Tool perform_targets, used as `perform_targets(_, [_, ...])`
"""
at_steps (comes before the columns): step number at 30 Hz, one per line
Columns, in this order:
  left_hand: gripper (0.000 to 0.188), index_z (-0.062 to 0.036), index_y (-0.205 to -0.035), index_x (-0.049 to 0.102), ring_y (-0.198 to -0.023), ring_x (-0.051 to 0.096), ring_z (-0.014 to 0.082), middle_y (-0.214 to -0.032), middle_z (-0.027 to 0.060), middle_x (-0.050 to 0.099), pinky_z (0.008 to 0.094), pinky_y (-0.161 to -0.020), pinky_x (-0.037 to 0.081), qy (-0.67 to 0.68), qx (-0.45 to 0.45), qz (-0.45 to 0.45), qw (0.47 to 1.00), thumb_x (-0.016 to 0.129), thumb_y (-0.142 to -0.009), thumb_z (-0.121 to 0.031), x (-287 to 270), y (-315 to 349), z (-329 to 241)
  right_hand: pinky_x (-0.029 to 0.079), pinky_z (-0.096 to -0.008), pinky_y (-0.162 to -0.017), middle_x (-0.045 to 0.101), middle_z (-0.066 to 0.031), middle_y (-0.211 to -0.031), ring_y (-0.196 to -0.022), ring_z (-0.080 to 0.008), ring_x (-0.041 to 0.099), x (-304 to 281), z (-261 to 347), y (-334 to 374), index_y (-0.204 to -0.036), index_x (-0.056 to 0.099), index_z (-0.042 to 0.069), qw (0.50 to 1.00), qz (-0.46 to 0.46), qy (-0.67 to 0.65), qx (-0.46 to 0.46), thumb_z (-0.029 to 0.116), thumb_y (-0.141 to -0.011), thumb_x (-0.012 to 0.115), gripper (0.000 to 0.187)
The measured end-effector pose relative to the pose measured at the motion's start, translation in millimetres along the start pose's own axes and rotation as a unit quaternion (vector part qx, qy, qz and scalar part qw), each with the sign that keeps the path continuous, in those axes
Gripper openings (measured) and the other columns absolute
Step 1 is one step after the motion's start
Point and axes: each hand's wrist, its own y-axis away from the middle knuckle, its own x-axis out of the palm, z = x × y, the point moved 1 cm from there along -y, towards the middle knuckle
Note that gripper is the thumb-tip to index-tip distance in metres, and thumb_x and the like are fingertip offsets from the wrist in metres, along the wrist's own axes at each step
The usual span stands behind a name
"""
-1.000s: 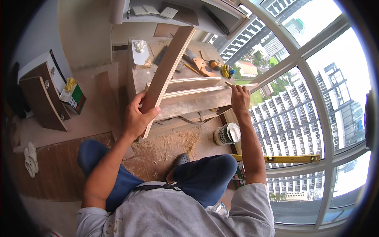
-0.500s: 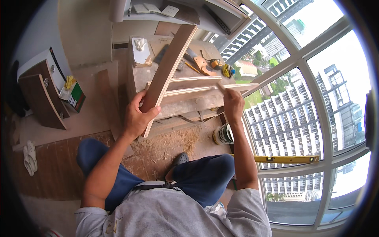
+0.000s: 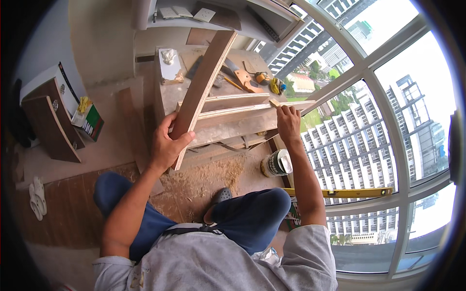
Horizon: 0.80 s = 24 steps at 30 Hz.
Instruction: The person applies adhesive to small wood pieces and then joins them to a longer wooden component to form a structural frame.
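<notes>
Left hand (image 3: 165, 145) wraps its fingers and thumb tight around the low end of a long wooden board (image 3: 201, 92), gripping it near the bottom edge. Right hand (image 3: 289, 121) is closed on a small thing at the edge of a pale wood strip (image 3: 242, 110), but it is too small to tell what it is. Both hands work over a dusty workbench (image 3: 233, 128) made of flat wood pieces laid side by side. On the far part of the bench lie a hand saw (image 3: 240, 77), a yellow tape measure (image 3: 262, 77) and a white cloth lump (image 3: 167, 56). Sawdust (image 3: 208, 177) covers the floor below the bench, next to the person's bent knees in blue trousers. A round tin (image 3: 276, 162) sits on the floor near the right arm, and a long yellow level (image 3: 340, 193) lies by the big curved window (image 3: 388, 97). Tall buildings show outside the glass. On the left stands a small brown cabinet piece (image 3: 48, 121), and a pair of white sandals (image 3: 36, 196) rests on the dark wood floor. The board runs long and thin, from the left hand up and away to the shelf at the top of the view, leaning a little to the right. It crosses over the bench pieces. Its face is smooth and brown, and its thin side edge is lighter, showing layers like plywood.
</notes>
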Motion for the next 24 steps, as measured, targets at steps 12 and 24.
perform_targets(12, [0.067,0.0029,-0.146,0.055,-0.112,0.063,0.0118,-0.125,0.0073,0.068,0.0296,-0.099,0.051,0.014,-0.019,0.008,1.000,0.083,-0.089,-0.017,2.8,0.3,-8.4,0.054,-0.0470,-0.087,0.074,-0.0127,-0.099,-0.094,-0.0358,0.067,6.2,0.3,6.9,-0.100,0.076,0.006,0.976,-0.062,-0.101,0.185,0.010,-0.093,0.069,0.011])
perform_targets(24, [0.063,0.0037,-0.141,0.059,-0.117,0.062,0.0154,-0.125,0.0094,0.068,0.0326,-0.102,0.049,0.048,-0.014,-0.030,0.998,0.083,-0.089,-0.021,4.0,9.3,-11.8,0.054,-0.0461,-0.087,0.075,-0.0158,-0.099,-0.094,-0.0359,0.067,-50.6,74.2,-10.0,-0.103,0.077,0.002,0.954,-0.091,-0.216,0.189,0.008,-0.094,0.071,0.012])
